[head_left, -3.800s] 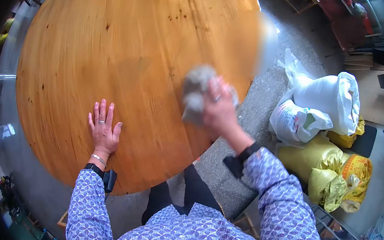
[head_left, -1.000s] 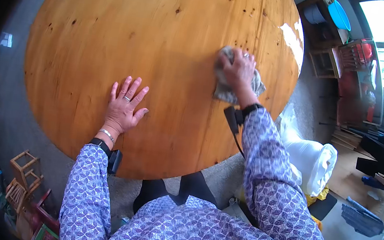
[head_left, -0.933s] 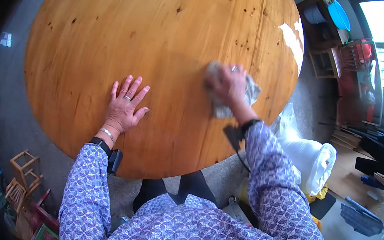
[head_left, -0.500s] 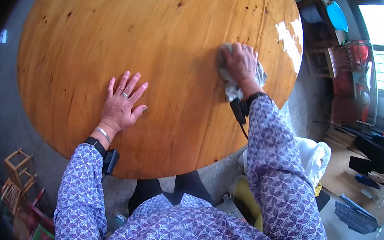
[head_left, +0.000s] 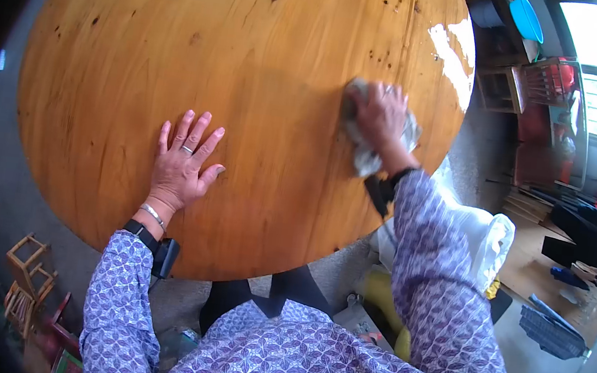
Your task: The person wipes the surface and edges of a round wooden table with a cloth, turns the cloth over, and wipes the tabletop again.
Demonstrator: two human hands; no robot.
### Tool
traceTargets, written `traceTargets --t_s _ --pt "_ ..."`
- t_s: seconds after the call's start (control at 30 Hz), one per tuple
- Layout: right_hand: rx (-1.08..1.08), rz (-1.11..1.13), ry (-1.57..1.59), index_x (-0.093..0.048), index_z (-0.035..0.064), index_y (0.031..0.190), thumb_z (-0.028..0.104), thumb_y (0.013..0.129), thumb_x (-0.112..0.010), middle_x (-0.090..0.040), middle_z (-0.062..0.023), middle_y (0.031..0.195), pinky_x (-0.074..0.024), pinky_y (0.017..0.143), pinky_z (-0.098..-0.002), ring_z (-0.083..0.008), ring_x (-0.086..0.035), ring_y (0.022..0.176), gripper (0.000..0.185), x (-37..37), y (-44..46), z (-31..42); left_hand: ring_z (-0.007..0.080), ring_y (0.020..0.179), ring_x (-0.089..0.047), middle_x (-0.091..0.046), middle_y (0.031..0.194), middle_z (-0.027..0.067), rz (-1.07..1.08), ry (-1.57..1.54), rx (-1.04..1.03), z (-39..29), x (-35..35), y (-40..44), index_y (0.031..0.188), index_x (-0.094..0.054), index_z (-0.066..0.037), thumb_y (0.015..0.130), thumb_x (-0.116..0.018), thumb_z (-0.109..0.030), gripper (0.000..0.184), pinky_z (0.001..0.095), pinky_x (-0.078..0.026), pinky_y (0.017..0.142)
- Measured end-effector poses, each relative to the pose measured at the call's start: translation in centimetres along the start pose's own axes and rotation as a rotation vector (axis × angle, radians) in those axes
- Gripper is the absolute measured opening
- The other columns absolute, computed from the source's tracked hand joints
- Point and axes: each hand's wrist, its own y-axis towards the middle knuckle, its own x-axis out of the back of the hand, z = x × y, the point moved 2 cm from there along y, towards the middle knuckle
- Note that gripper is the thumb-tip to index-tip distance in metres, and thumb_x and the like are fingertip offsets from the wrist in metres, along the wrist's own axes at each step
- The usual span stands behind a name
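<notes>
A round wooden table [head_left: 276,59] with a glossy, knotted top fills the middle of the view. My left hand [head_left: 182,170] rests flat on it at the near left, fingers spread, a ring on one finger. On the right side of the tabletop, my right hand [head_left: 382,115] grips a crumpled grey-white cloth [head_left: 365,163] and presses it against the wood. The hand is slightly blurred, and its palm and part of the cloth are hidden beneath it. Each wrist wears a black strap with a small dark device.
A white plastic bag [head_left: 480,240] sits by the table's right edge, beside my right arm. Small wooden stools [head_left: 30,266] stand on the floor at lower left. Along the right wall are a wooden chair [head_left: 500,94], a blue basin [head_left: 526,19] and cardboard [head_left: 525,264] with dark items.
My right hand and the cloth have moved slightly toward me and to the right across the tabletop. My left hand stays flat on the table, shifted slightly left in view.
</notes>
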Motion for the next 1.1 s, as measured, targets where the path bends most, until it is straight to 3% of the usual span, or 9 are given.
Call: traceTargets --t_s 0.23,0.33,0.43,0.5,0.57,0.8,0.9,1.03,1.1 --pt "-0.193 0.018 -0.063 -0.062 0.0065 0.100 0.043 0.091 -0.056 -0.064 -0.0183 0.105 -0.0406 0.090 -0.0494 -0.0357 -0.055 0.105 0.038 -1.1 4.6 -1.3 0.0283 0.146 -0.022 -0.031 0.156 0.0042 0.018 0.018 0.008 0.1 0.5 -0.2 0.142 -0.046 -0.024 0.084 -0.064 -0.043 0.063 0.0560 -0.014 0.116" --pt "0.112 -0.004 0.010 -0.058 0.0062 0.100 0.030 0.081 -0.065 -0.062 -0.0173 0.094 -0.0427 0.081 -0.0515 -0.0373 -0.054 0.094 0.031 0.2 -3.3 3.9 0.0292 0.146 -0.021 -0.030 0.157 0.0054 0.015 0.003 -0.002 0.2 0.5 -0.4 0.143 -0.045 -0.023 0.083 -0.065 -0.039 0.065 0.0562 -0.013 0.116" --pt "0.295 0.115 0.175 -0.056 0.0069 0.097 0.031 0.076 -0.070 -0.060 -0.0146 0.094 -0.0423 0.081 -0.0495 -0.0352 -0.054 0.093 0.035 2.0 -9.5 8.5 0.0297 0.146 -0.021 -0.028 0.157 0.0060 0.019 -0.011 -0.003 -0.1 0.4 -0.1 0.144 -0.044 -0.022 0.083 -0.065 -0.037 0.066 0.0566 -0.012 0.116" --pt "0.331 0.268 0.219 -0.058 0.0068 0.096 0.031 0.076 -0.069 -0.059 -0.0147 0.093 -0.0420 0.081 -0.0484 -0.0343 -0.054 0.092 0.034 2.2 -8.5 8.6 0.0297 0.146 -0.021 -0.029 0.157 0.0060 0.022 -0.005 0.002 0.1 0.5 0.1 0.143 -0.045 -0.022 0.083 -0.065 -0.038 0.065 0.0570 -0.013 0.116" --pt "0.384 0.083 0.098 -0.060 0.0062 0.096 0.033 0.078 -0.067 -0.060 -0.0152 0.091 -0.0421 0.081 -0.0466 -0.0334 -0.055 0.092 0.033 -0.8 -5.1 6.9 0.0295 0.146 -0.021 -0.030 0.156 0.0059 0.026 0.000 0.004 -0.1 0.5 0.1 0.142 -0.046 -0.023 0.083 -0.066 -0.040 0.064 0.0575 -0.013 0.116" --pt "-0.014 -0.112 0.032 -0.061 0.0064 0.098 0.040 0.088 -0.058 -0.065 -0.0168 0.100 -0.0419 0.085 -0.0502 -0.0361 -0.056 0.102 0.035 -3.0 12.1 3.0 0.0310 0.146 -0.021 -0.030 0.157 0.0079 0.049 0.014 -0.006 0.2 0.3 0.0 0.142 -0.046 -0.020 0.085 -0.063 -0.038 0.063 0.0571 -0.012 0.116" --pt "0.008 -0.082 0.047 -0.059 0.0067 0.098 0.041 0.089 -0.060 -0.062 -0.0189 0.102 -0.0425 0.085 -0.0531 -0.0397 -0.055 0.103 0.036 -2.3 8.2 4.0 0.0310 0.146 -0.021 -0.029 0.157 0.0076 0.038 0.002 -0.006 0.2 0.3 0.0 0.142 -0.046 -0.020 0.084 -0.063 -0.038 0.063 0.0570 -0.013 0.116" --pt "0.216 -0.057 0.160 -0.060 0.0106 0.105 0.033 0.075 -0.074 -0.058 -0.0147 0.105 -0.0434 0.084 -0.0509 -0.0364 -0.052 0.101 0.040 0.3 -4.9 8.4 0.0303 0.146 -0.020 -0.028 0.157 0.0071 0.021 -0.023 -0.006 0.0 0.4 0.1 0.143 -0.046 -0.021 0.083 -0.065 -0.037 0.064 0.0565 -0.011 0.116" --pt "0.263 0.179 0.287 -0.062 0.0144 0.105 0.032 0.075 -0.073 -0.058 -0.0111 0.112 -0.0407 0.090 -0.0488 -0.0346 -0.052 0.105 0.037 2.0 -8.1 9.3 0.0298 0.147 -0.020 -0.028 0.158 0.0068 0.030 -0.020 -0.001 0.1 0.5 0.0 0.143 -0.045 -0.021 0.083 -0.065 -0.036 0.065 0.0562 -0.010 0.117"
